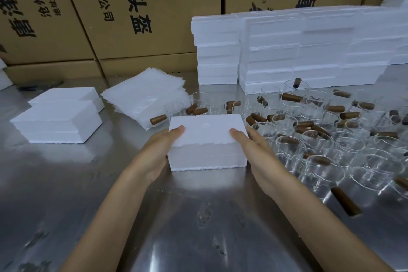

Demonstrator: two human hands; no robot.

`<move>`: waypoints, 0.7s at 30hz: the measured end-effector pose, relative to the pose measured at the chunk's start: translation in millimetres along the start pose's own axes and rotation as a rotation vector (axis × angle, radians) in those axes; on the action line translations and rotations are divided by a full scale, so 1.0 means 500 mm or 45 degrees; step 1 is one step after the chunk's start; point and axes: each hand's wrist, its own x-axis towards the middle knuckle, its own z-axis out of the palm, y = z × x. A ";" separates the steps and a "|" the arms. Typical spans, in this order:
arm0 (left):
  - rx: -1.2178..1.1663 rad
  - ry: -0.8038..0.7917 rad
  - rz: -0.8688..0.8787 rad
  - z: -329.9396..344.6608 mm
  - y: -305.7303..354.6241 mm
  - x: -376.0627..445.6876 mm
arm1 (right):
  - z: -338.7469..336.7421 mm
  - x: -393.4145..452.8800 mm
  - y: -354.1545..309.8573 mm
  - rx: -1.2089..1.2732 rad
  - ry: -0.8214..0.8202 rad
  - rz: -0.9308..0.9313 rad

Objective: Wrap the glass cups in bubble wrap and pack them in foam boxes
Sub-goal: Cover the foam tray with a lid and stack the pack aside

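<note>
A closed white foam box (207, 146) stands on the steel table (176, 227) in front of me. My left hand (154, 157) grips its left side with the thumb on the lid. My right hand (258, 152) grips the right side, thumb on the lid as well. Several clear glass cups with brown wooden handles (331, 139) crowd the table to the right. A pile of bubble wrap sheets (143, 97) lies behind the box to the left.
Two closed foam boxes (59, 117) sit at the left. Tall stacks of foam boxes (298, 51) line the back right. Large cardboard cartons (132, 6) form a wall behind the table. One cup handle (345, 201) lies near my right forearm.
</note>
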 end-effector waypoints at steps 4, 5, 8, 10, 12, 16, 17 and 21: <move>0.575 0.192 0.144 -0.001 0.034 -0.014 | 0.011 -0.018 -0.010 -0.037 -0.005 0.046; 0.922 0.326 0.258 0.002 0.036 -0.020 | 0.017 -0.021 -0.010 -0.065 -0.008 0.060; 1.547 0.563 0.792 0.038 0.030 -0.049 | 0.056 -0.028 -0.005 -0.116 -0.024 0.103; 1.668 0.471 0.826 0.060 0.018 -0.065 | 0.098 -0.027 0.001 -0.124 -0.061 0.103; 1.847 0.497 0.697 0.057 0.003 -0.068 | 0.137 -0.023 0.004 -0.069 -0.096 0.156; 1.903 0.734 0.511 0.010 -0.005 -0.074 | 0.182 -0.012 0.008 0.226 -0.377 0.345; 1.941 0.776 0.503 0.002 -0.008 -0.072 | 0.188 -0.009 0.011 0.276 -0.399 0.363; 2.068 0.791 0.363 -0.017 -0.007 -0.050 | 0.201 0.004 0.021 0.267 -0.384 0.389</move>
